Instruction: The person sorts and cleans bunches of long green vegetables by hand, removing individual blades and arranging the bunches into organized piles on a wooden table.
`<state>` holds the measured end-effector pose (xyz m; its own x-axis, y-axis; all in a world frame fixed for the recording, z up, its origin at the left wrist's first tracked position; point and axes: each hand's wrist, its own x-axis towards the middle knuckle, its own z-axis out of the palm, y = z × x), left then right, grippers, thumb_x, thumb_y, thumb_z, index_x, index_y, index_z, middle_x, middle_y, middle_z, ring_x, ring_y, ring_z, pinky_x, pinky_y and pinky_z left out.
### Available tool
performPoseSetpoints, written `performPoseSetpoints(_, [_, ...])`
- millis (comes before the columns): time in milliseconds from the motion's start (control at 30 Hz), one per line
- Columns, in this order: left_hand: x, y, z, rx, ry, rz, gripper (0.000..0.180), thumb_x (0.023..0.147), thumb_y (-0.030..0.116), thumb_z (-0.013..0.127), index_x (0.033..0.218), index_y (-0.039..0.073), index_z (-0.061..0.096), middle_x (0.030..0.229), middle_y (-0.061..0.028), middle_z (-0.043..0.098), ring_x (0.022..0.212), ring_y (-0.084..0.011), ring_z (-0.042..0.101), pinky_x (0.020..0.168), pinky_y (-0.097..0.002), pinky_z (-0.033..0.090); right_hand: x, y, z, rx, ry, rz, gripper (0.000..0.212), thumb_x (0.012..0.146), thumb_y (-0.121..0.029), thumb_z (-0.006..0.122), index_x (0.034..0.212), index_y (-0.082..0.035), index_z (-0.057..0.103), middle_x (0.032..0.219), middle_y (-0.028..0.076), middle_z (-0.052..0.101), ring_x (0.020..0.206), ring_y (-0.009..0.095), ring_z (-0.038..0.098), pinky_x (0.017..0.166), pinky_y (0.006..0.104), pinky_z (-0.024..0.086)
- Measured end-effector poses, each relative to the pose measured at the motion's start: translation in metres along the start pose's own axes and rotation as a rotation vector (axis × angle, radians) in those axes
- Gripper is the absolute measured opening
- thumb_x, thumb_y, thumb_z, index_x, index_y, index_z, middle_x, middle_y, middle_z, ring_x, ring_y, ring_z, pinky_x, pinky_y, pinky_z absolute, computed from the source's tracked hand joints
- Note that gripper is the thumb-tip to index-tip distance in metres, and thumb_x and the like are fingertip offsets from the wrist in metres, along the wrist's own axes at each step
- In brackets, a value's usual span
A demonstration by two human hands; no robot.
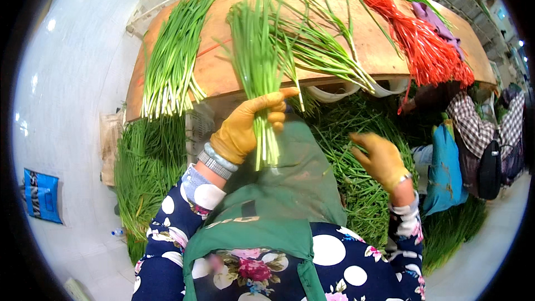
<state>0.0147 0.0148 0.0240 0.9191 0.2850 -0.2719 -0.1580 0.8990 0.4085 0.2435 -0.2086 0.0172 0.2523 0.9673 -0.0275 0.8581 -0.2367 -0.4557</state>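
My left hand (238, 128), in a yellow glove, is closed round a bunch of chives (255, 50). The pale cut ends hang below my fist over my green apron (290, 189), and the leaves spread upward over the wooden board (223, 86). My right hand (383, 159), gloved in yellow too, is apart from the bunch at the right. Its fingers are parted and slightly blurred, with nothing in them. A thick row of chives (175, 56) lies on the board's left, and looser chives (326, 50) lie right of the held bunch.
Red plastic ties (415, 33) lie in a heap at the board's right, beside a purple cloth (437, 25). Piles of greens (150, 173) stand below at both sides. A white crate (161, 3) is at the back left; a person in a checkered sleeve (467, 112) is at the right.
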Motion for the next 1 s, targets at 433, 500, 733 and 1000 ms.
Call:
performPoseSetpoints(433, [-0.016, 0.004, -0.004, 0.033, 0.153, 0.207, 0.035, 0.095, 0.014, 0.056, 0.126, -0.002, 0.052, 0.124, -0.0203, 0.059, 0.116, -0.0343, 0.057, 0.104, -0.0466, 0.045, 0.066, -0.088, 0.023, 0.672, 0.171, -0.116, 0.024, 0.093, -0.026, 0.055, 0.082, -0.005, 0.063, 0.07, 0.017, 0.063, 0.062, 0.035, 0.061, 0.059, 0.0429, 0.048])
performPoseSetpoints(500, [-0.006, -0.005, 0.0, 0.036, 0.115, 0.191, 0.047, 0.095, 0.015, 0.058, 0.138, 0.002, 0.044, 0.128, -0.0201, 0.056, 0.118, -0.0338, 0.056, 0.105, -0.0487, 0.043, 0.051, -0.098, 0.022, 0.282, 0.181, -0.181, 0.025, 0.091, -0.027, 0.056, 0.076, -0.006, 0.059, 0.069, 0.017, 0.063, 0.066, 0.039, 0.061, 0.059, 0.0471, 0.048])
performPoseSetpoints(733, [0.006, 0.007, 0.015, -0.33, -0.019, 0.2, 0.044, 0.097, 0.014, 0.056, 0.138, 0.004, 0.045, 0.069, 0.0044, 0.028, 0.058, -0.0071, 0.03, 0.057, -0.0211, 0.034, 0.033, -0.088, -0.022, 0.321, 0.309, -0.272, 0.025, 0.084, -0.027, 0.067, 0.074, -0.005, 0.059, 0.072, 0.015, 0.06, 0.065, 0.034, 0.06, 0.058, 0.0429, 0.048])
performPoseSetpoints(1000, [-0.007, 0.013, 0.013, -0.291, -0.141, 0.227, 0.033, 0.097, 0.014, 0.056, 0.125, -0.003, 0.052, 0.07, 0.0033, 0.035, 0.06, -0.0093, 0.036, 0.06, -0.0234, 0.037, 0.107, 0.0, -0.053, -0.277, 0.361, 0.001, 0.024, 0.086, -0.03, 0.063, 0.075, -0.008, 0.064, 0.076, 0.016, 0.059, 0.075, 0.035, 0.058, 0.066, 0.0461, 0.045])
